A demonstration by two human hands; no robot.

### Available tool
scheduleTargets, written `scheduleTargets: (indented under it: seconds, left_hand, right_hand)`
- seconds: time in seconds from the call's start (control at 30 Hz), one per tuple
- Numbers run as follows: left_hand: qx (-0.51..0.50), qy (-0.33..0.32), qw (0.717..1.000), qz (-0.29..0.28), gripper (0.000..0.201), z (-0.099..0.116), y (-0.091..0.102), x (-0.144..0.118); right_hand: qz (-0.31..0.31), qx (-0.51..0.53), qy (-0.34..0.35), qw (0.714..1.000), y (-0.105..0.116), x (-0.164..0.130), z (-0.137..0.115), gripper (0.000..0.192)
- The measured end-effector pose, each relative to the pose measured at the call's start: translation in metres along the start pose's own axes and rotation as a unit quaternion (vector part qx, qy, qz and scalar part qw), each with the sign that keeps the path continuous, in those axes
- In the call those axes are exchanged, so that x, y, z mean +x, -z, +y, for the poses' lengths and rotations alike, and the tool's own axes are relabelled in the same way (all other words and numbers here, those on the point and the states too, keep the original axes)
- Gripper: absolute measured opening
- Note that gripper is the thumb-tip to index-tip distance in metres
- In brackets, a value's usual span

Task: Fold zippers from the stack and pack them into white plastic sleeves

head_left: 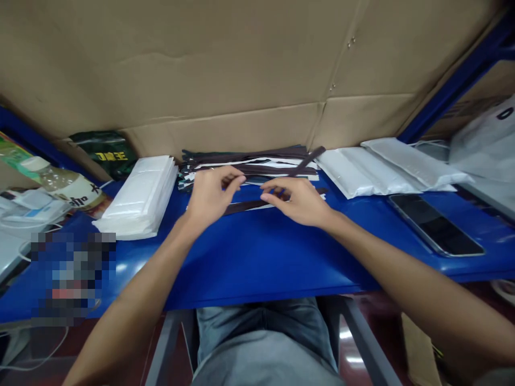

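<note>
Over the far middle of the blue table, my left hand (213, 195) has its thumb and index finger pinched together. Whatever is between those fingertips, if anything, is too small to make out. Facing it, my right hand (300, 201) is closed, thumb and fingers bent toward each other. A dark brown strip (308, 162) slants up and right from behind this hand, its lower part hidden by the fingers. Behind both hands lies a pile of dark brown, black and white strips (249, 156). More strips (241, 206) lie flat just under the hands.
A stack of white packets (139, 187) stands left of the pile. Puffy white packets (362, 169) and a phone (436, 224) lie to the right. A bottle (72, 185) and a dark green bag (107, 153) are at far left. A cardboard wall (241, 64) closes off the back.
</note>
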State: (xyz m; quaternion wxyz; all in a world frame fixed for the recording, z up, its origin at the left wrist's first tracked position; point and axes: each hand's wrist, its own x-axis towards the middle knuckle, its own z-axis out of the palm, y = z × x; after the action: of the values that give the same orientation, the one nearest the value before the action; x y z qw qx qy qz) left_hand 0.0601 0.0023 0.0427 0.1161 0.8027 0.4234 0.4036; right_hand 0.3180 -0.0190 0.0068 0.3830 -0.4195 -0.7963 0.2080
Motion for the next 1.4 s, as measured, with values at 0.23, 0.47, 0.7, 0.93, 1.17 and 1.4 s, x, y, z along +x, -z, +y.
scheduleTargets:
  seconds: [0.23, 0.47, 0.7, 0.93, 1.17, 1.4]
  left_hand:
    - [-0.083, -0.003, 0.995, -0.053, 0.016, 0.020, -0.022, -0.017]
    - [-0.128, 0.010, 0.988, -0.081, 0.017, 0.016, -0.025, -0.017]
    - [-0.121, 0.016, 0.989, -0.080, 0.017, 0.012, -0.025, -0.017]
    - [-0.101, 0.004, 0.993, -0.053, 0.015, 0.017, -0.024, -0.018]
    - [-0.068, -0.020, 0.996, -0.054, 0.015, 0.018, -0.025, -0.019]
    - [-0.054, -0.045, 0.996, -0.052, 0.018, 0.020, -0.022, -0.018]
  right_hand:
    - [0.029, 0.081, -0.020, 0.996, -0.013, -0.005, -0.003, 0.029]
    - [0.014, -0.014, 0.032, 0.999, -0.010, -0.005, -0.008, 0.015]
    - [-0.009, 0.091, -0.017, 0.996, -0.007, -0.002, -0.002, 0.020]
    - [-0.052, 0.279, -0.103, 0.953, -0.011, 0.002, 0.005, 0.041]
    - [-0.026, 0.329, -0.128, 0.935, -0.016, 0.002, 0.007, 0.037]
    - [-0.056, 0.329, -0.130, 0.934, -0.015, 0.002, 0.004, 0.040]
